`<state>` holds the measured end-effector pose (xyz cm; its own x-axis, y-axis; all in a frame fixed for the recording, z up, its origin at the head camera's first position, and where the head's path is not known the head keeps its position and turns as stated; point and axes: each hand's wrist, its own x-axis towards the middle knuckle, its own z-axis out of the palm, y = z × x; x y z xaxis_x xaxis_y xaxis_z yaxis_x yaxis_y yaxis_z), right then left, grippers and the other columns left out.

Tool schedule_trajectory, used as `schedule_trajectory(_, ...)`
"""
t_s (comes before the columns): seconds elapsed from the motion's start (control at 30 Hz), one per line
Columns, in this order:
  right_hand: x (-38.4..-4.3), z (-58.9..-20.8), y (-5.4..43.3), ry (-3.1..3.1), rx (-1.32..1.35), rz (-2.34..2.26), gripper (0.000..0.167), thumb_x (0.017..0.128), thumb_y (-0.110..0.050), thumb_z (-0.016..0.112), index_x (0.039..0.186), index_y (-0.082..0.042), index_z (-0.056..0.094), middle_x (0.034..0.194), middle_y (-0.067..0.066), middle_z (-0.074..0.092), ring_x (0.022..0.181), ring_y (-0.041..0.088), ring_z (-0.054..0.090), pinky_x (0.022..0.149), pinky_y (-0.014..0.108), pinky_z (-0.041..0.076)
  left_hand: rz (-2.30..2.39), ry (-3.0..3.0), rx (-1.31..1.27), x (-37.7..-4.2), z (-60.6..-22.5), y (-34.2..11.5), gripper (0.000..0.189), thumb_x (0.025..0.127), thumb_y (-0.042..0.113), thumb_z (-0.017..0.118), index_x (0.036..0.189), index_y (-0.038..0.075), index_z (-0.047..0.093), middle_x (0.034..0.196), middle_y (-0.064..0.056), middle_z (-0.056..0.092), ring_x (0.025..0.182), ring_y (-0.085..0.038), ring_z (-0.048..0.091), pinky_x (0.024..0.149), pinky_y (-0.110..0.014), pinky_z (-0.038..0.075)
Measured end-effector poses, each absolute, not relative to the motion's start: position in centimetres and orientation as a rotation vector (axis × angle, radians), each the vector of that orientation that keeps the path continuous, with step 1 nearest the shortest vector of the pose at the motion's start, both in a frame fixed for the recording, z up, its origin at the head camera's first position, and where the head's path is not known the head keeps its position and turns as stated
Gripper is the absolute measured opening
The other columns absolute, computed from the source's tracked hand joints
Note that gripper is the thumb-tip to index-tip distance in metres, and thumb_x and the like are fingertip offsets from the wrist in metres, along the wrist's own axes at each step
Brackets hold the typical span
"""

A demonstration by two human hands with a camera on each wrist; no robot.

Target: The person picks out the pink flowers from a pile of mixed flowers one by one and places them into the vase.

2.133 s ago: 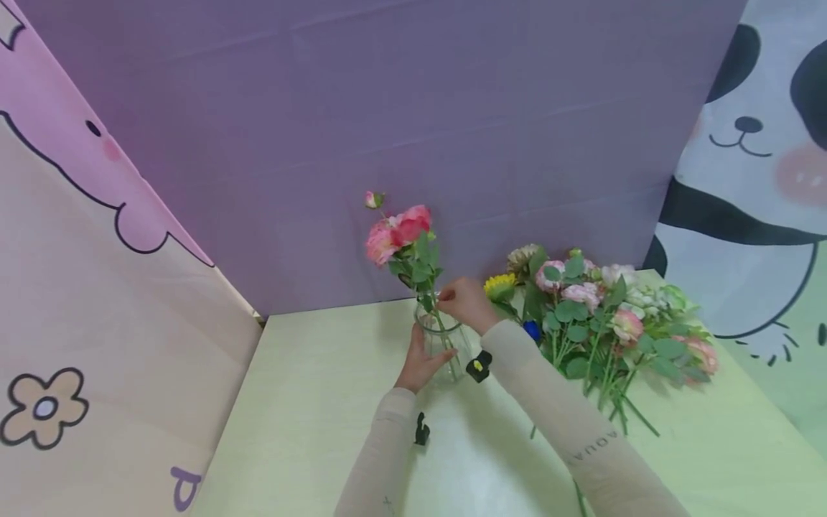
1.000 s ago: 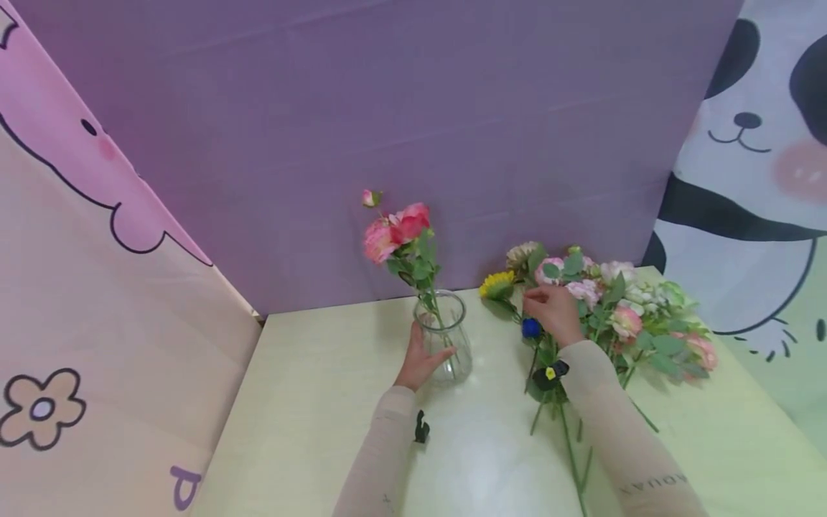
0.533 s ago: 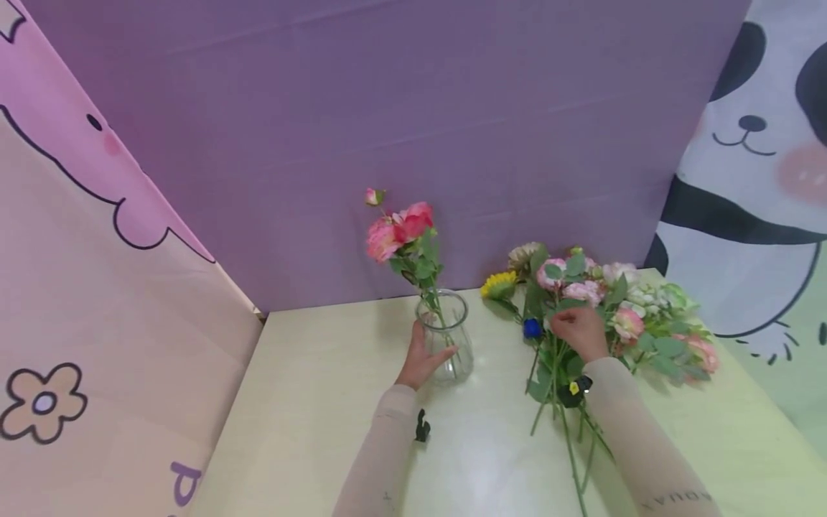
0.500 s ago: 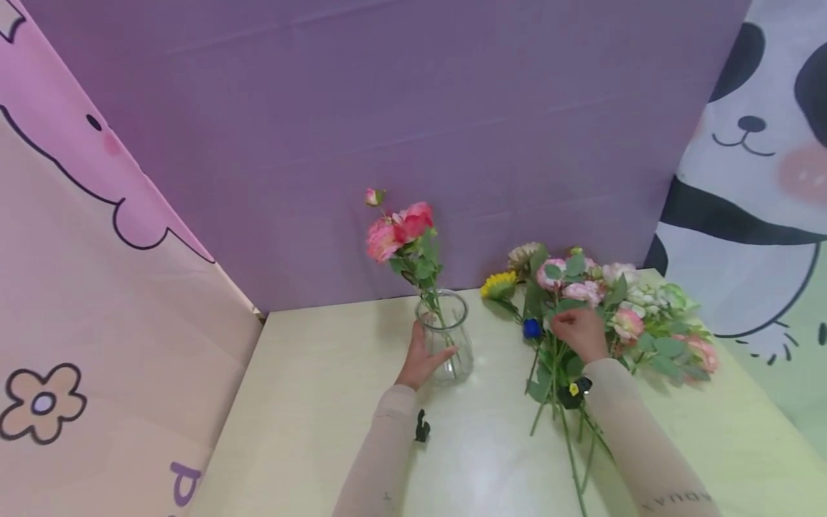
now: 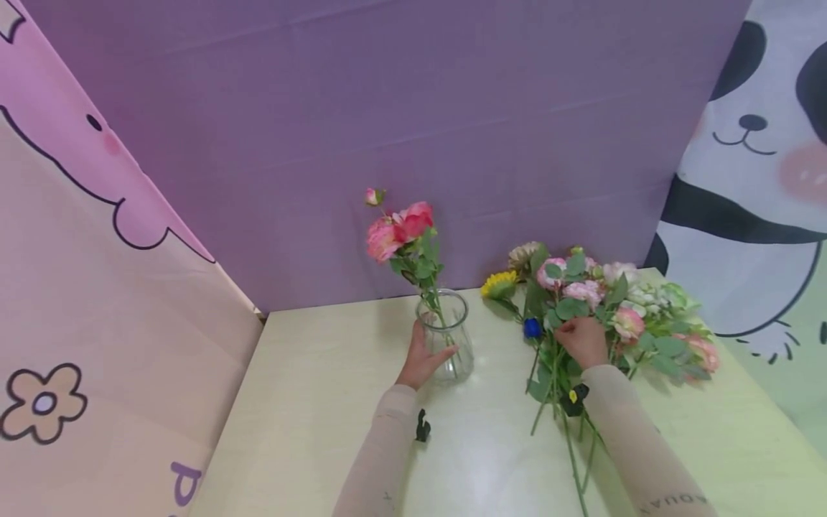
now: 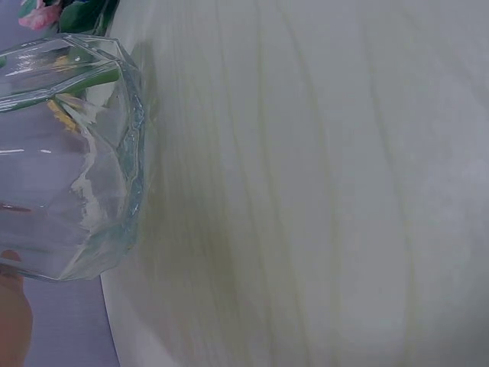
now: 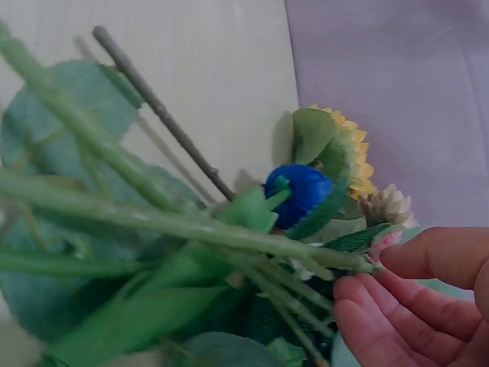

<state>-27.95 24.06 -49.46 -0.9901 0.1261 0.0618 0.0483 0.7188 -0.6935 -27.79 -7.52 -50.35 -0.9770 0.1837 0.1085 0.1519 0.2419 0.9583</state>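
Observation:
My left hand grips the side of a clear glass vase, its thumb across the front. Pink artificial peonies with green leaves stand in the vase, leaning left. In the left wrist view the vase fills the left edge, with a bit of the hand below. My right hand is over the pile of artificial flowers at the right. Up close in the right wrist view, its thumb and fingertips pinch a green flower stem. A blue rose lies just left of that hand.
The flower pile holds a sunflower, pale pink blooms and a peach-pink rose, with long stems pointing to the near edge. A purple backdrop rises behind the table; printed panels flank it.
My right hand has left the vase's mouth and moved right to the flower pile, then slightly lower among the stems. My left hand stays on the vase.

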Motion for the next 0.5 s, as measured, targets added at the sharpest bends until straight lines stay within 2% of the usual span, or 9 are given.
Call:
schedule_trajectory(0.17,-27.8,-49.7,23.8,-2.824,-0.199,1.177,0.026,0.087,-0.012,0.060,0.098,0.011,0.066,0.093,0.027,0.066,0.077,0.035,0.063,0.063,0.045,0.053,1.889,2.450,0.318,-27.8,-50.4,-7.5,0.090,0.082,0.022,0.073,0.149,0.010,0.014,0.154,-0.017,0.020,0.142,-0.034,0.017,0.114,-0.055,0.015)
schedule_trajectory(0.5,-28.2,-50.8,23.3,-2.799,-0.290,1.158,0.022,0.080,-0.010,0.068,0.090,0.009,0.063,0.087,0.025,0.065,0.069,0.030,0.060,0.058,0.041,0.051,1.877,2.462,0.297,-27.7,-50.3,-7.4,0.088,0.082,0.021,0.072,0.149,0.012,0.015,0.154,-0.018,0.020,0.142,-0.035,0.017,0.113,-0.056,0.014)
